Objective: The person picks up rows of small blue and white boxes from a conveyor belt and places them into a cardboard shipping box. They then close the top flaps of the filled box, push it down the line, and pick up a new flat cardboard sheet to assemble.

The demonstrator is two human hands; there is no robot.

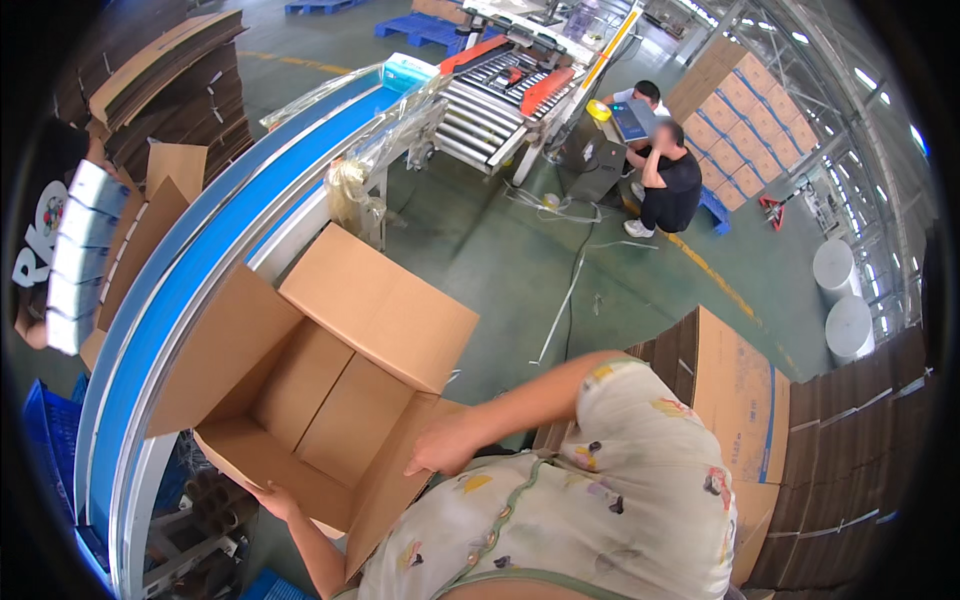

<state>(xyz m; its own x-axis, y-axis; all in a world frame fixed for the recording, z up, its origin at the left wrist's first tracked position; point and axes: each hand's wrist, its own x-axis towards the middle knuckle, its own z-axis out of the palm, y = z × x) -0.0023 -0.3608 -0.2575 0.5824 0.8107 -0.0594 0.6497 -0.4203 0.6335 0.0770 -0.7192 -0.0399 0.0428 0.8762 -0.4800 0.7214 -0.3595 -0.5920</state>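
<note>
An open brown cardboard box (318,425) is in front of my body, tilted, with its flaps spread and a seam running across its bare bottom. My right hand (443,440) is closed over the edge of the flap nearest me, on the right. Lower down on the left, my left hand (275,500) grips the box's near edge, part of its fingers hidden by the cardboard. The far flap (385,305) and the left flap (230,345) stand outward, the left one close against the blue conveyor belt (165,270).
Left of the belt, a person holds a row of white packs (85,255) beside another carton (165,215). Flat cardboard stacks (840,470) stand at my right. Beyond are a roller conveyor (480,120), two crouching people (665,175), a loaded pallet (750,130) and loose floor straps (570,290).
</note>
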